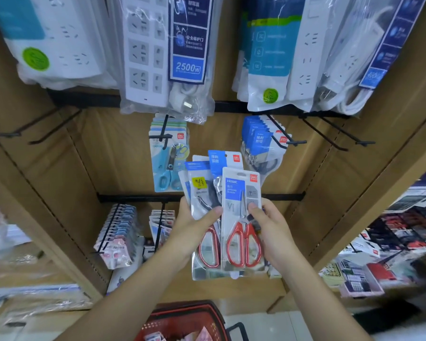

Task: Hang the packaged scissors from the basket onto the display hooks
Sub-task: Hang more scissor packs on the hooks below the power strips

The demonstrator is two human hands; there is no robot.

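Head view: left hand (194, 225) grips the fanned scissor packs (203, 190), right hand (271, 225) pinches the front pack (240, 217), likely bound for a free hook (365, 143).

Left forearm (133, 286), up-left of the red basket (214, 313), bare along its whole visible length. Right forearm (317, 291), up-right of the basket, likewise bare. Left hand (194, 225) and right hand (271, 227), both above the basket, bare as well. Thumbnails (218, 210) short, rounded, plain.
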